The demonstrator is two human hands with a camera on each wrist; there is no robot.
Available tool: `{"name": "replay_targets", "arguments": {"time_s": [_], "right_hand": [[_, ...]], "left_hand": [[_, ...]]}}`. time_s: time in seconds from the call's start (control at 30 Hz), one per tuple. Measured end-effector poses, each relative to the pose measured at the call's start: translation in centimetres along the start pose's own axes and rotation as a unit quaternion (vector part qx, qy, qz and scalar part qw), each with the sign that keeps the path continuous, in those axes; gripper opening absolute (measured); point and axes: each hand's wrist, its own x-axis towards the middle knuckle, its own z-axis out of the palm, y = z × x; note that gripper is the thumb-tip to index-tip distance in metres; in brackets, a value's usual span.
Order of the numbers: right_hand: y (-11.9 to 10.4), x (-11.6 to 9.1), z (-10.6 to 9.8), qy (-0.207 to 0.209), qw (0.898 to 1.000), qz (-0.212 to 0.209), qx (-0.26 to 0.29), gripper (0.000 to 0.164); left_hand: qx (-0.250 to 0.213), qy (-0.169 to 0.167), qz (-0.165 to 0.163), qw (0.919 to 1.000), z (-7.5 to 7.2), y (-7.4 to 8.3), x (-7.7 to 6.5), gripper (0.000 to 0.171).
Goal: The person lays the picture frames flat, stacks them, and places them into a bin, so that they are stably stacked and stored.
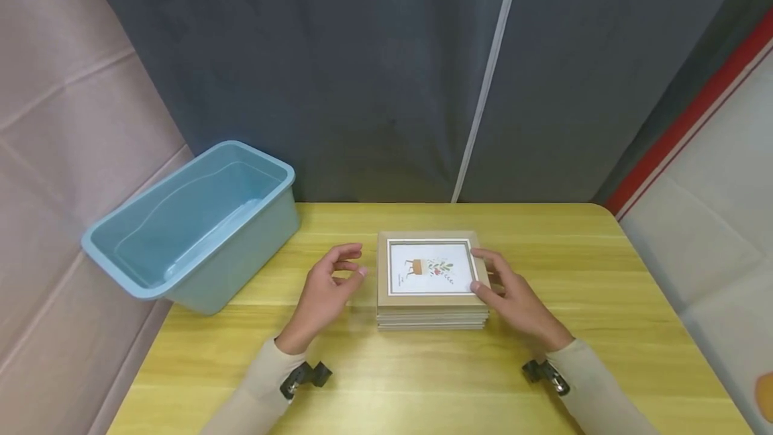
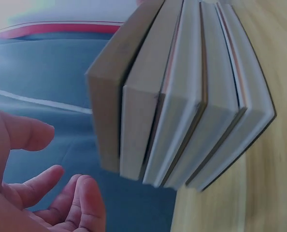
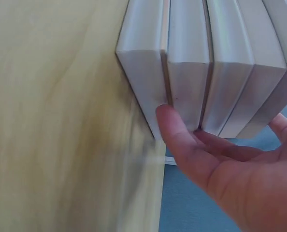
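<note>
A stack of picture frames (image 1: pixel 431 319) lies flat on the table, its pale edges lined up one over another. The top picture frame (image 1: pixel 383 267) is light brown and holds a print of a flower pot. My left hand (image 1: pixel 326 297) hovers just left of the stack, fingers loosely bent and apart from it, with nothing in them. On the other side my right hand (image 1: pixel 516 297) touches the stack's right end, thumb at the top frame's near right edge. In the right wrist view a fingertip (image 3: pixel 170 113) rests low against the frames' sides.
A blue plastic tub (image 1: pixel 232 257) stands at the table's back left, with nothing seen inside. The yellow wood-grain table (image 1: pixel 386 388) meets a dark grey curtain (image 1: pixel 362 86) at its far edge. Pale cloth hangs on both sides.
</note>
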Motion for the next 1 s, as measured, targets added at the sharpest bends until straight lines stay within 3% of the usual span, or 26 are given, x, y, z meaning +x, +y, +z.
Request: {"name": "replay_targets", "arguments": {"time_s": [0.3,0.57,0.8,1.0], "right_hand": [[0.0,-0.1,0.2,-0.017,0.999,0.015,0.036,0.063],[-0.2,0.0,0.5,-0.017,0.997,0.037,0.059,0.066],[0.1,0.3,0.9,-0.018,0.998,0.031,0.058,0.067],[-0.2,0.4,0.9,-0.024,0.996,0.053,0.073,0.068]], "left_hand": [[0.019,0.057,0.021,0.998,-4.7,0.2,-2.2,0.041],[0.003,0.139,0.043,0.9893,-8.1,0.6,-3.7,0.038],[-0.021,0.228,0.054,0.972,-11.1,1.2,-4.9,0.04],[-0.002,0.319,0.045,0.9468,-13.6,0.9,-5.5,0.041]]}}
